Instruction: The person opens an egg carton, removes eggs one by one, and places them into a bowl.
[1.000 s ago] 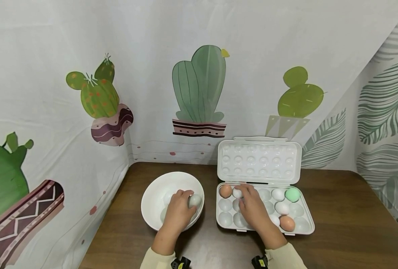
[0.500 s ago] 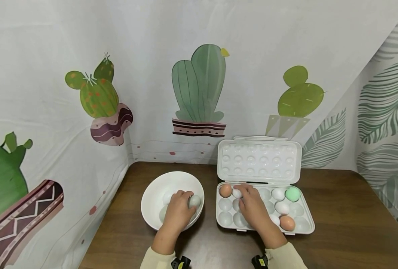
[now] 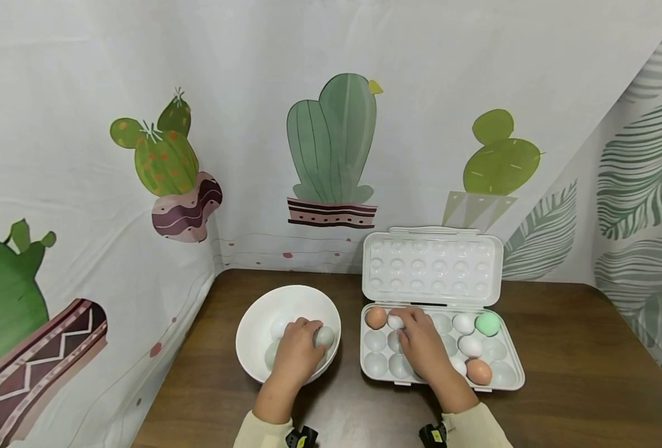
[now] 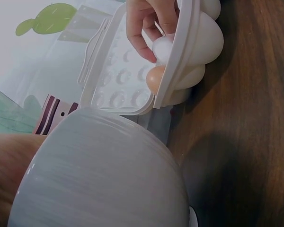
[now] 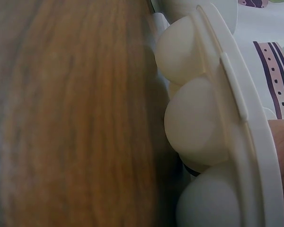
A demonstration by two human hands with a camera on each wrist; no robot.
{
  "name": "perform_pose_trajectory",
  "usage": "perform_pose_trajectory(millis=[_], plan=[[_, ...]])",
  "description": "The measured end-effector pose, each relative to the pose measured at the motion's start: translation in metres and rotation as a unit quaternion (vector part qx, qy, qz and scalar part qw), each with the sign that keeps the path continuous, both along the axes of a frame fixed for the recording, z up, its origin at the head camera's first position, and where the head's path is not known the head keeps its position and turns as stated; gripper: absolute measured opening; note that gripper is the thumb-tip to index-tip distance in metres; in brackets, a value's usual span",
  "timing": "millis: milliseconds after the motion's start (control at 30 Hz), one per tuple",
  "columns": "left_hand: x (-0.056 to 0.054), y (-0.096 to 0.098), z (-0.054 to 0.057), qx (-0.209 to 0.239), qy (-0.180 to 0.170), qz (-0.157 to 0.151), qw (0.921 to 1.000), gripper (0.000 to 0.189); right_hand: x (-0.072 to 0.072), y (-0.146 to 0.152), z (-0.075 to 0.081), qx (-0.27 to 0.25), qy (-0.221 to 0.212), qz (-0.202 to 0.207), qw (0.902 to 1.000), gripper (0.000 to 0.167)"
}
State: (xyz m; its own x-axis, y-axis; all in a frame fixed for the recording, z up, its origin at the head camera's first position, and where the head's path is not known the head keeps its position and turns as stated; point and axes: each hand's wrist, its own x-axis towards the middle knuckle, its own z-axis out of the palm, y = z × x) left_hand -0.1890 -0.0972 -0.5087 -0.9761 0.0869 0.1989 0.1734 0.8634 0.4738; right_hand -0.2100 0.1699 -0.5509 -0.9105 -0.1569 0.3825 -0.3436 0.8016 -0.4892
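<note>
In the head view my left hand (image 3: 297, 351) is inside a white bowl (image 3: 252, 317), its fingers and thumb around a pale greenish egg (image 3: 324, 336) near the right wall. Two more pale eggs show partly to the left of that hand. My right hand (image 3: 423, 345) reaches over a white egg carton (image 3: 514, 381) and pinches a white egg (image 3: 395, 322) in the back row. The left wrist view shows those fingers on the white egg (image 4: 162, 48), just beside a brown egg (image 4: 155, 79). My right palm hides several of the carton's cups.
The carton's lid (image 3: 432, 267) stands raised against the cactus-printed cloth. A green egg (image 3: 486, 323), white eggs (image 3: 470, 346) and a brown egg (image 3: 479, 371) sit in the carton's right half. Bowl and carton rest on a brown wooden table (image 3: 566, 348).
</note>
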Motion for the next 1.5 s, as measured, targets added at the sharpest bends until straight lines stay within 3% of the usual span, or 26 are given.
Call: perform_pose_trajectory(millis=[367, 1500], plan=[[-0.0004, 0.0004, 0.0023, 0.002, -0.007, -0.003, 1.0, 0.043, -0.0017, 0.0002, 0.0008, -0.007, -0.011, -0.01, 0.9999, 0.039], [0.0019, 0.0008, 0.004, 0.007, -0.011, -0.002, 0.9999, 0.039, -0.0004, -0.0002, 0.0004, -0.02, 0.012, -0.014, 0.9996, 0.041]])
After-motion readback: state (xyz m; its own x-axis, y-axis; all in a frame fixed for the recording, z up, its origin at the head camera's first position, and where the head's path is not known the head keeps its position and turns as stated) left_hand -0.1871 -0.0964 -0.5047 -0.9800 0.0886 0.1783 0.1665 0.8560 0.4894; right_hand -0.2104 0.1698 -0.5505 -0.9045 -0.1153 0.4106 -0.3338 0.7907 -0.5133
